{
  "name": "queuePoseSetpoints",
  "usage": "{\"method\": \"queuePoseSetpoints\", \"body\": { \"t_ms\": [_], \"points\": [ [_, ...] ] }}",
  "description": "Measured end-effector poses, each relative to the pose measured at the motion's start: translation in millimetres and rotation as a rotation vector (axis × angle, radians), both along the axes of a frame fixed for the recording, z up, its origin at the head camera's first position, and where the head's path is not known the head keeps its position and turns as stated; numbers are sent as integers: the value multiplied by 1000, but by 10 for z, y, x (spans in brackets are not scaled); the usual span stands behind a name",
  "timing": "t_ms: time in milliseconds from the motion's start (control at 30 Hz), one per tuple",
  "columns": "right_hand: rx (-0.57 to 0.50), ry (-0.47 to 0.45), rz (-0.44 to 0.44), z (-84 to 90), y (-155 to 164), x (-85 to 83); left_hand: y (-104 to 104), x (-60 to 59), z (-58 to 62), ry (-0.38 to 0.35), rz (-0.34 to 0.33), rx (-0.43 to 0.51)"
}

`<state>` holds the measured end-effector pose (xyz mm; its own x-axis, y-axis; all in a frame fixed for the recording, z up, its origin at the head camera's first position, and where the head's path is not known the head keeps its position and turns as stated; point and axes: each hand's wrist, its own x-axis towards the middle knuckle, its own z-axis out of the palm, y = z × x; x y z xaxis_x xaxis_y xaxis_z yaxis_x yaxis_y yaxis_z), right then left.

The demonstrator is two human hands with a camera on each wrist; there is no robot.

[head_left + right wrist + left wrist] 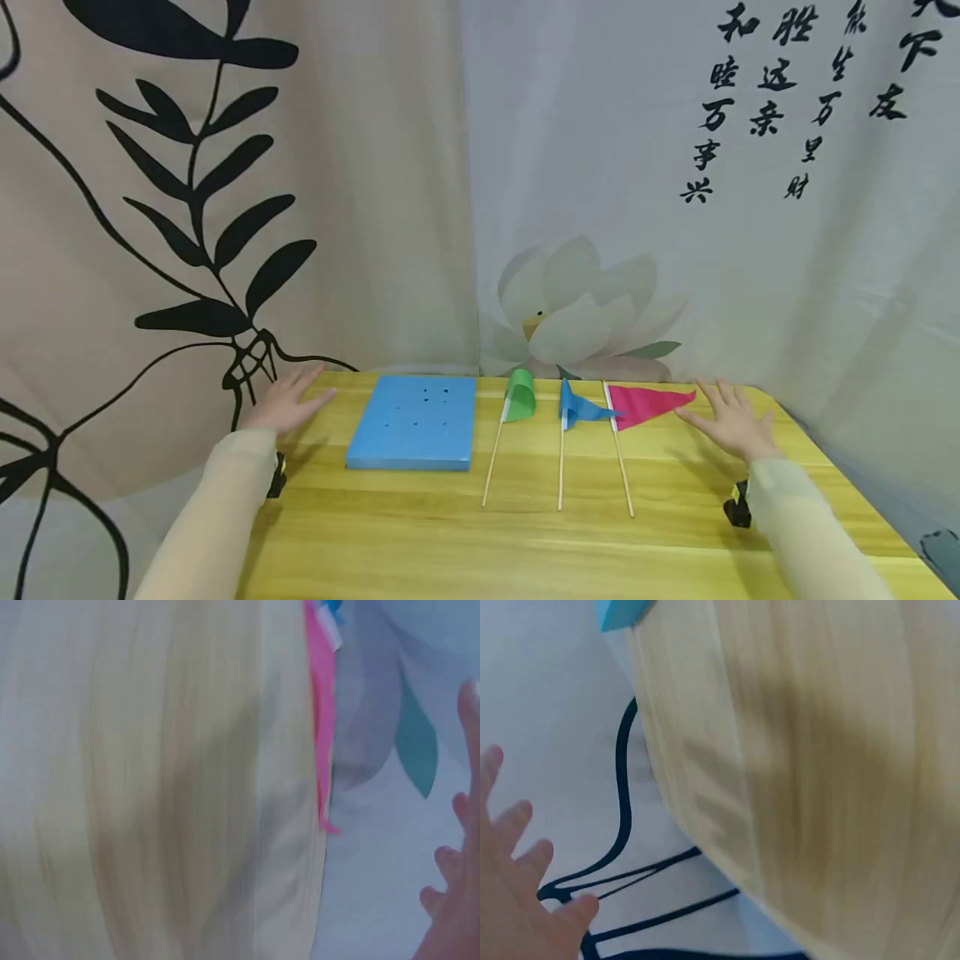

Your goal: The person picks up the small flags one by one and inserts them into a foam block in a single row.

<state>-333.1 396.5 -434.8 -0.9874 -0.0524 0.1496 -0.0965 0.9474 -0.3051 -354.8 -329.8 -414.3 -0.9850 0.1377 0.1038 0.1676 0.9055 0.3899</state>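
A printed cloth backdrop (600, 208) with black leaves, a pale lotus and dark calligraphy hangs behind a yellow wooden bench (525, 533). On the bench, left of centre, lies a flat blue foam block (415, 421) with several small holes in its top. To its right three small flags lie side by side, sticks pointing toward the person: a green flag (520, 396) with its cloth curled over, a blue flag (579, 408) crumpled near its stick, and a pink flag (645, 404) spread out as a triangle, its tip pointing right.

The left hand (288, 402) rests at the bench's far left corner, just beside the foam block but apart from it, fingers straight and spread, holding nothing. The right hand (735, 425) lies flat at the right side, fingers also spread and relaxed, holding nothing; its fingertips are just beside the pink flag's tip, and whether they touch cannot be told. Both arms wear pale sheer sleeves (225, 508).
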Motion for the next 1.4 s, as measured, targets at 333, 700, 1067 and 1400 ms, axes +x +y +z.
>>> {"method": "queuePoseSetpoints", "body": {
  "t_ms": [333, 700, 1067, 1400],
  "points": [
    [-339, 119, 129, 67, -636, -41, 165, 42, -102, -89, -70, 488],
    [-613, -6, 237, 48, -1571, -76, 363, 38, -321, -197, -94, 800],
    [-1009, -229, 198, 37, -2306, -41, 372, 61, -543, -221, -16, 823],
    [-997, -345, 200, -301, -2773, -200, 414, 72, -770, -171, -25, 815]
  ]
}}
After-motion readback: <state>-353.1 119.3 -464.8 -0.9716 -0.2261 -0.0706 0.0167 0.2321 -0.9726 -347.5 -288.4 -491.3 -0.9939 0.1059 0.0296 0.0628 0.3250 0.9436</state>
